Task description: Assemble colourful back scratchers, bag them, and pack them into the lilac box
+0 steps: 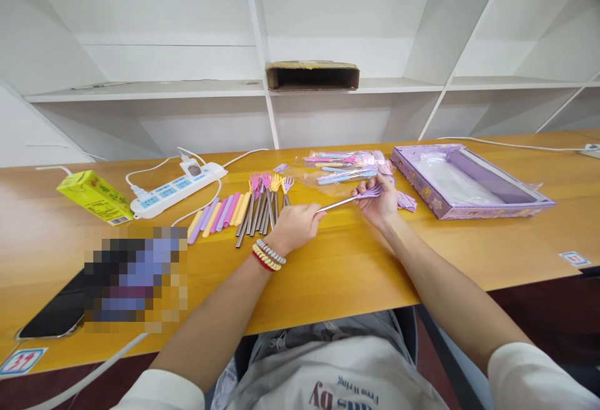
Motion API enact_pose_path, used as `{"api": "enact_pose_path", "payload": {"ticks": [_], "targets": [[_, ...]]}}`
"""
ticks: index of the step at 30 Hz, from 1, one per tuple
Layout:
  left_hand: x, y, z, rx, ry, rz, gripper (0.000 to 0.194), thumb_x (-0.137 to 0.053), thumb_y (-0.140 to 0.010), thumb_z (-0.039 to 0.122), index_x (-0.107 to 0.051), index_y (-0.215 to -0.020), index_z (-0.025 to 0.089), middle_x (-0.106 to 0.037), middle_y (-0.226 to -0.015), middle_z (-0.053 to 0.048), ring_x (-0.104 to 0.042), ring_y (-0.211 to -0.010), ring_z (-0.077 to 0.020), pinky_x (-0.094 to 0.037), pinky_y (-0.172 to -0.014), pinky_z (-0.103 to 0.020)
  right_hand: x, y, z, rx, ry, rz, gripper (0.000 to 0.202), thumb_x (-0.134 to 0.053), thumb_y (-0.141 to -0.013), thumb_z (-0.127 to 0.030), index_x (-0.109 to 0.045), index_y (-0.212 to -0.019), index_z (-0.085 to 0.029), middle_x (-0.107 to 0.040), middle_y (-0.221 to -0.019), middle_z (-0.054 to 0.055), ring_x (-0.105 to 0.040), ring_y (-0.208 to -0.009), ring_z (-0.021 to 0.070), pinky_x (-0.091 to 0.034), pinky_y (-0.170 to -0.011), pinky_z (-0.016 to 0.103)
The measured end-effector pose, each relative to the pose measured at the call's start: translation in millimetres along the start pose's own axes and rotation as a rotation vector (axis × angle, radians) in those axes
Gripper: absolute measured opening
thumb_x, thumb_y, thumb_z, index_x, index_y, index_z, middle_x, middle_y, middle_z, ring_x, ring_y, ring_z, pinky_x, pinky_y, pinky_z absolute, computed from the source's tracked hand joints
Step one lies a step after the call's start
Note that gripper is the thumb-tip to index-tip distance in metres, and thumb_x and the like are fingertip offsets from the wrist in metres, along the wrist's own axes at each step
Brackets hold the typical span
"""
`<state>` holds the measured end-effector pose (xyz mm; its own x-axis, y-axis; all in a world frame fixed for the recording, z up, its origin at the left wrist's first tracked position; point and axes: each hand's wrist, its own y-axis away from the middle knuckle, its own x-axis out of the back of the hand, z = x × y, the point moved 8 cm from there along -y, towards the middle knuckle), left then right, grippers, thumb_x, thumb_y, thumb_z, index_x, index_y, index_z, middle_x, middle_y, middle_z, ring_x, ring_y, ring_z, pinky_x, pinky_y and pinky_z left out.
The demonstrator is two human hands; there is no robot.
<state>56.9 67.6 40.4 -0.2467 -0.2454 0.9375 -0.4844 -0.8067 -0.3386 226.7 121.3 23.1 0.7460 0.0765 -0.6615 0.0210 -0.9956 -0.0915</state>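
Between my hands is a back scratcher with a purple claw head and a thin metal rod (338, 204). My left hand (296, 227) is closed on the rod's lower end. At the other end, my right hand (379, 202) grips it by the purple claw. Left of my left hand lies a bunch of back scratchers (263, 207) with pink, yellow and purple claws and metal rods. Beside them is a row of coloured tubes (220, 215) in yellow, purple and pink. Clear plastic bags (347, 169) holding more coloured pieces lie just beyond my right hand.
A purple open box (490, 210) with clear plastic inside sits to the right. On the left are a white power strip (178, 191) with cables, a yellow-green drink carton (96, 197) and a partly blurred phone (56, 310). A cardboard box (312, 66) rests on the shelf.
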Motion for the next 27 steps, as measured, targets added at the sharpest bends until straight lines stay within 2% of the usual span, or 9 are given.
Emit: {"api": "enact_pose_path", "payload": {"ticks": [4, 8, 11, 14, 20, 23, 27], "targets": [[7.1, -1.8, -9.8, 0.089, 0.005, 0.052, 0.035, -0.029, -0.092, 0.038, -0.057, -0.095, 0.018, -0.067, -0.085, -0.007, -0.061, -0.078, -0.0174, -0.038, -0.066, -0.027, -3.7, 1.3, 17.2, -0.105, 0.044, -0.006, 0.034, -0.061, -0.069, -0.053, -0.049, -0.079, -0.021, -0.057, -0.064, -0.002, -0.056, -0.053, 0.0134, -0.045, -0.044, 0.025], [4.9, -1.4, -13.0, 0.157, 0.0, 0.047, 0.037, -0.028, -0.092, 0.04, -0.057, -0.095, 0.017, -0.067, -0.082, -0.007, -0.061, -0.075, -0.0174, -0.038, -0.065, -0.027, -13.7, 7.8, 46.5, -0.202, 0.265, -0.122, 0.032, -0.07, -0.066, -0.042, -0.05, -0.078, -0.019, -0.059, -0.065, -0.001, -0.055, -0.047, 0.0122, -0.042, -0.039, 0.023], [0.1, -1.1, -7.5, 0.098, -0.006, -0.004, 0.037, -0.029, -0.091, 0.041, -0.058, -0.091, 0.018, -0.066, -0.08, -0.007, -0.061, -0.074, -0.0174, -0.038, -0.065, -0.027, -18.0, 10.4, 60.5, -0.207, 0.37, -0.208, 0.031, -0.07, -0.067, -0.04, -0.051, -0.077, -0.018, -0.058, -0.059, -0.002, -0.054, -0.044, 0.0114, -0.041, -0.038, 0.022], [-4.3, 0.0, 0.2, 0.008, -0.017, -0.061, 0.036, -0.034, -0.089, 0.043, -0.058, -0.081, 0.018, -0.066, -0.079, -0.007, -0.061, -0.075, -0.0175, -0.04, -0.067, -0.028, -18.4, 10.4, 62.6, -0.189, 0.412, -0.254, 0.033, -0.071, -0.066, -0.04, -0.053, -0.081, -0.018, -0.057, -0.057, -0.003, -0.054, -0.044, 0.0104, -0.041, -0.038, 0.021], [-7.6, 0.8, 12.1, -0.024, 0.007, -0.07, 0.033, -0.031, -0.09, 0.039, -0.057, -0.089, 0.019, -0.067, -0.084, -0.006, -0.062, -0.075, -0.0177, -0.041, -0.064, -0.027, -29.6, 17.1, 64.6, -0.206, 0.513, -0.401, 0.032, -0.071, -0.066, -0.038, -0.057, -0.084, -0.016, -0.056, -0.055, -0.002, -0.051, -0.043, 0.0087, -0.04, -0.039, 0.02], [-4.3, -1.6, 2.8, 0.076, -0.021, -0.051, 0.032, -0.033, -0.089, 0.038, -0.058, -0.087, 0.018, -0.066, -0.079, -0.008, -0.063, -0.074, -0.0194, -0.042, -0.064, -0.028, -28.8, 15.5, 63.6, -0.199, 0.522, -0.337, 0.032, -0.069, -0.067, -0.04, -0.058, -0.084, -0.016, -0.056, -0.056, -0.002, -0.051, -0.043, 0.0089, -0.039, -0.038, 0.02], [9.4, 0.9, -44.8, 0.397, -0.134, -0.017, 0.037, -0.03, -0.088, 0.038, -0.06, -0.091, 0.016, -0.066, -0.077, -0.012, -0.063, -0.073, -0.0243, -0.044, -0.065, -0.033, -15.0, 7.6, 57.3, -0.148, 0.629, -0.212, 0.032, -0.068, -0.066, -0.042, -0.058, -0.084, -0.017, -0.054, -0.056, -0.003, -0.051, -0.043, 0.01, -0.036, -0.038, 0.021]]}}
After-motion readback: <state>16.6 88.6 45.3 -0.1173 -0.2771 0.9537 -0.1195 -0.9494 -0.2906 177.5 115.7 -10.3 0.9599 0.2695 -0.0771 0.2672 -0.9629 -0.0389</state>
